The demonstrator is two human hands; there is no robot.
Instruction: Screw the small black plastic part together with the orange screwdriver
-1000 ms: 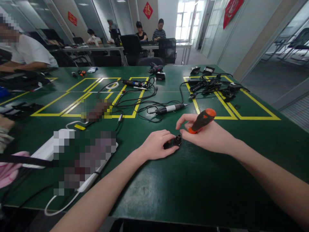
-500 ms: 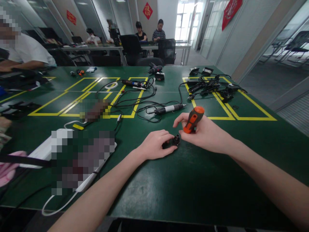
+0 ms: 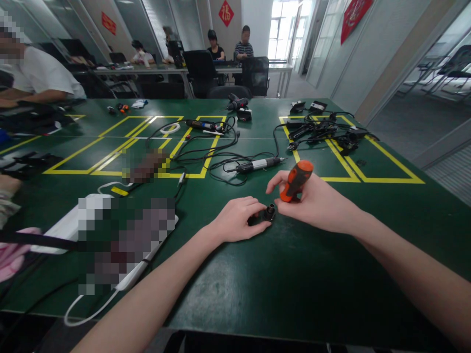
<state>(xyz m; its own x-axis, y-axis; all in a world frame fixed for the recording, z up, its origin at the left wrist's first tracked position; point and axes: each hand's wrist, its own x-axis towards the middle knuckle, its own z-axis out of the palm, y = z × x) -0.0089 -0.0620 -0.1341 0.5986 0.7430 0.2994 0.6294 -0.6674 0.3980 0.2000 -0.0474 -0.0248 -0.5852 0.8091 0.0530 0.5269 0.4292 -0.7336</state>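
My left hand (image 3: 241, 219) rests on the green table (image 3: 228, 289), its thumb and fingers closed round a small black part (image 3: 270, 213) with a round, upright top. Just to the right, my right hand (image 3: 312, 203) grips an orange and dark grey screwdriver handle (image 3: 299, 179), tilted with its thick end up. The lower end of the screwdriver is hidden by the fingers. Beyond both hands lies a silver and black pen-shaped power tool (image 3: 257, 165) with a cable.
Black cables and parts (image 3: 320, 128) are heaped at the back right. A dark drill (image 3: 237, 103) lies far back. White power strips (image 3: 79, 220) and blurred items are on the left. A person in a white shirt (image 3: 47, 73) sits at the far left.
The view has shifted very slightly. Both hands keep nearly the same pose, with the same things in them.
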